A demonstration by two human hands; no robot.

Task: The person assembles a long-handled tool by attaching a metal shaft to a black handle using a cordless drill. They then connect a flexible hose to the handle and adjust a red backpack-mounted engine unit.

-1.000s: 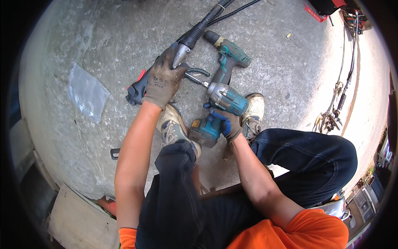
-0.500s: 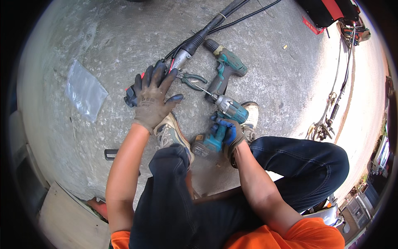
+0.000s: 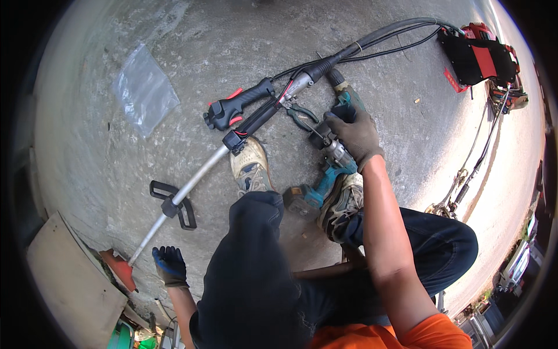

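My right hand [image 3: 356,137], in a dark glove, is closed round the handle of a teal cordless drill [image 3: 351,100], hiding much of it. Just below lies a teal impact driver [image 3: 332,170], its long bit pointing at green-handled pliers [image 3: 303,118]. At lower left my left hand [image 3: 170,266], gloved with a blue palm, has loosely bent fingers and nothing visible in them. It is beside, but apart from, the silver shaft [image 3: 200,173] of a long pole tool. A black control handle [image 3: 239,106] with red triggers lies along the pole.
A clear plastic bag [image 3: 146,90] lies at left. The pole carries a black loop handle [image 3: 186,206] and ends near an orange-red guard [image 3: 119,269]. Its cable [image 3: 401,28] runs to a black and red pack [image 3: 476,61]. A pale board [image 3: 75,273] stands lower left.
My right hand has let go of the impact driver, now on the floor, and moved up onto the drill. My left hand has left the control handle for the lower left. The view has shifted.
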